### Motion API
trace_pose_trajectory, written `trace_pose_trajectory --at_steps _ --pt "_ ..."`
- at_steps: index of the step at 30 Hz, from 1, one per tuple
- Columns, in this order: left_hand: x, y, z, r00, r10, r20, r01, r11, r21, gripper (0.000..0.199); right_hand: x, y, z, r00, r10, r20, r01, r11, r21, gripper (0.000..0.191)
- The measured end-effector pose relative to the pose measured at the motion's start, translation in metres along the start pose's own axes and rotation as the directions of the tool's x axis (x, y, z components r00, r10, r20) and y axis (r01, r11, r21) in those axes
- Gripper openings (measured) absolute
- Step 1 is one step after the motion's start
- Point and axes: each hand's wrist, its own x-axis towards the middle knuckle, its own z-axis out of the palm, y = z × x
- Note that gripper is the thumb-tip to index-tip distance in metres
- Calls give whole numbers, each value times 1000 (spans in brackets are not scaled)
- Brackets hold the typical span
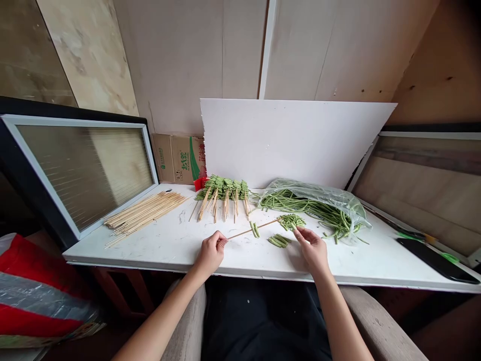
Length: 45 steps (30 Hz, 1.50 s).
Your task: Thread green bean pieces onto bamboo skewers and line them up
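Observation:
My left hand [211, 253] is closed around one end of a bamboo skewer [268, 224]. A few short green bean pieces [254, 229] sit crosswise on that skewer near its middle. Its far tip reaches the edge of a pile of cut green beans [291, 221]. Right beside this pile, my right hand [312, 247] has thumb and fingers pinched together; whatever lies between them is too small to make out. A smaller bunch of cut beans [279, 241] lies on the white table to the left of my right hand.
Loose bamboo skewers [146, 210] lie at the table's left. Stacked bean skewers [225, 189] stand at the back, before a cardboard box [176, 158] and white board [293, 143]. Long beans in a clear plastic bag [315, 200] lie right of centre; a black phone [436, 258] is far right.

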Motion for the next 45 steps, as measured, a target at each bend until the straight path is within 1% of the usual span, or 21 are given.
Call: trace_pose_trajectory --at_steps 2,3,5,7,9,12,15,24,27,32,41,45 --pt "1 0 0 1000 5 2 -5 1000 -5 22 -3 -5 8 999 39 20 -42 978 202 62" --pt "1 0 0 1000 5 6 -5 1000 -7 22 -5 -7 13 997 57 46 -68 954 291 62" --pt "1 -1 1 1000 -2 17 2 1000 -7 22 -9 -11 21 989 88 121 -133 890 436 55" --pt "1 -3 1 999 -11 39 12 1000 -5 22 -14 -15 27 973 101 206 -197 829 524 46" --pt "0 -4 1 997 -12 70 12 1000 -3 21 -18 -19 31 958 104 267 -242 792 560 43" --pt "0 -4 1 995 -2 100 2 1000 0 21 -22 -22 32 947 111 300 -269 783 561 42" --pt "0 -4 0 995 0 96 -1 1000 5 20 -23 -25 31 943 113 314 -276 791 545 42" --pt "0 -3 0 995 -12 102 8 999 39 20 -25 -25 30 949 116 293 -268 787 556 40" --pt "0 -3 0 994 -18 109 13 999 46 20 -25 -23 30 946 117 303 -274 788 551 38" --pt "0 -3 0 992 -16 128 11 999 40 20 -24 -24 30 946 131 297 -284 775 565 41" --pt "0 -4 0 991 -11 131 4 999 51 19 -25 -24 29 948 105 302 -264 791 552 38" --pt "0 -6 0 992 -15 125 8 998 57 19 -26 -25 28 952 84 295 -237 813 533 39"
